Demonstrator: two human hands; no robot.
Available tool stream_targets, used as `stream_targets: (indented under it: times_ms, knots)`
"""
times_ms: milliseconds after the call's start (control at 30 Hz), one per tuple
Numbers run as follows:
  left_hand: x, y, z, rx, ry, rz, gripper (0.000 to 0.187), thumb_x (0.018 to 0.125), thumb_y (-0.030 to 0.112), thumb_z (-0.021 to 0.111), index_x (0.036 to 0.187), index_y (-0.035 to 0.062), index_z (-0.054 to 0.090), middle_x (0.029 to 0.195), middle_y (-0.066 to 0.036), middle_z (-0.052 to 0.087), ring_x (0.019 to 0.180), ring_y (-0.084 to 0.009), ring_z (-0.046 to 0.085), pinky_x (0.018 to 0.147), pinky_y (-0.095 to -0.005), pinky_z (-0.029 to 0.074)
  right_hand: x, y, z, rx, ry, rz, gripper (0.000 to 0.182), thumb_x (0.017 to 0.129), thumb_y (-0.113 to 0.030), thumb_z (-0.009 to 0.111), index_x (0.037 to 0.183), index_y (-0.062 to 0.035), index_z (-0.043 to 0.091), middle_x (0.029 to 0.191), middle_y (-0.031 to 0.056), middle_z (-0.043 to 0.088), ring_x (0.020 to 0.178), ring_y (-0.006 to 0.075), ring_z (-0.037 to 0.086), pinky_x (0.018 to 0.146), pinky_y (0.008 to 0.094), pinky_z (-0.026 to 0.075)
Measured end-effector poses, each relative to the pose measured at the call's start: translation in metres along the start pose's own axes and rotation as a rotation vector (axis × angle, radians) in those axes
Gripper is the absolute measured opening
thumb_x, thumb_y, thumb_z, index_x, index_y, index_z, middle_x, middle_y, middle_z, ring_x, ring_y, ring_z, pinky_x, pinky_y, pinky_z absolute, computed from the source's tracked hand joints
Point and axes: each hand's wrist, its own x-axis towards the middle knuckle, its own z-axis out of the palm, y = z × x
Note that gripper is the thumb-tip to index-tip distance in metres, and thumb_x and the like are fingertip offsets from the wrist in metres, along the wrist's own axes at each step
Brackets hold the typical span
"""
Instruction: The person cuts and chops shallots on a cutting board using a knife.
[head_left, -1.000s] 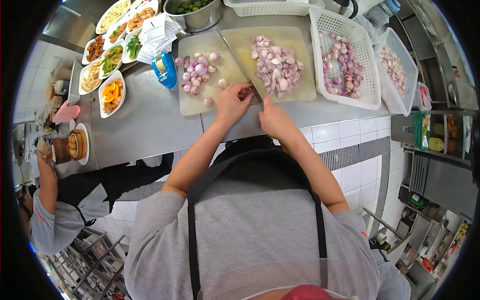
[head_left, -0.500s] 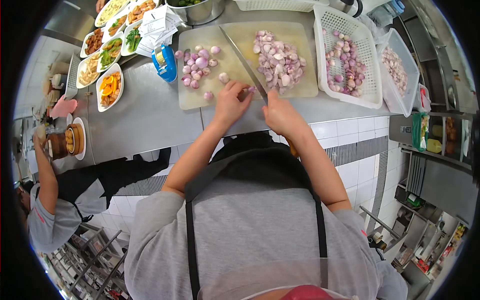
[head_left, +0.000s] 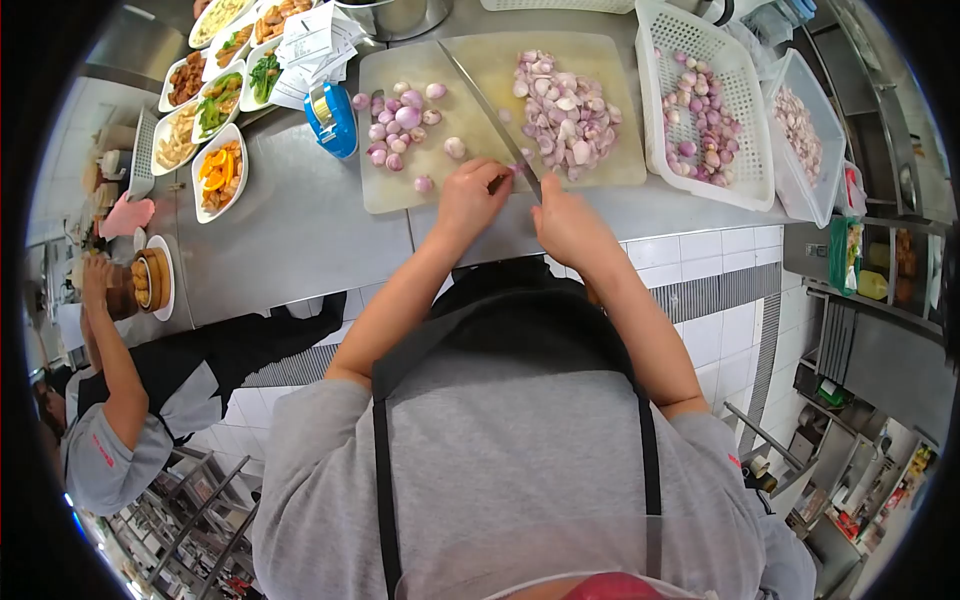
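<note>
My left hand (head_left: 470,200) pins a shallot (head_left: 503,180) on the board (head_left: 400,190); my right hand (head_left: 565,220) grips the knife (head_left: 485,100) beside it. Steel counter (head_left: 290,230) underneath, white basket (head_left: 745,190) right, food dishes (head_left: 220,170) far left, tiled floor below.

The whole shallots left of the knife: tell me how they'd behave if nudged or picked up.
The whole shallots look round and peeled, so they would probably roll on the flat cutting board. They seem small, likely light. Their smooth, glossy skins may be slippery, which may be why the left hand pins one by the knife.
</note>
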Motion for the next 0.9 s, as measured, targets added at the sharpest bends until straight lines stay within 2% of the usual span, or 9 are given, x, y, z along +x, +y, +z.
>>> stream_targets:
  times_ms: [567,900]
  knots:
    - [-0.003,-0.005,0.004,0.02,-0.01,-0.034,0.008,0.071,0.006,0.067,0.077,0.0014,0.063,0.077,-0.01,0.063,0.061,-0.0191,0.062,0.056,-0.028,0.05,0.005,-0.001,0.009,-0.014,0.002,0.04,0.025,0.081,-0.008,0.041,0.101,0.0063,0.039,0.079,0.0301,0.059,0.078,0.0453,0.058,0.07,0.0525,0.044]
    - [-0.001,-0.006,0.001,0.045,-0.041,-0.03,0.008,0.072,0.005,0.066,0.077,0.0008,0.063,0.076,-0.009,0.062,0.062,-0.0189,0.062,0.057,-0.0276,0.05,0.0,-0.005,0.005,-0.008,0.002,-0.007,0.029,0.08,-0.008,0.042,0.104,0.0091,0.038,0.075,0.0303,0.058,0.074,0.045,0.058,0.069,0.052,0.044]
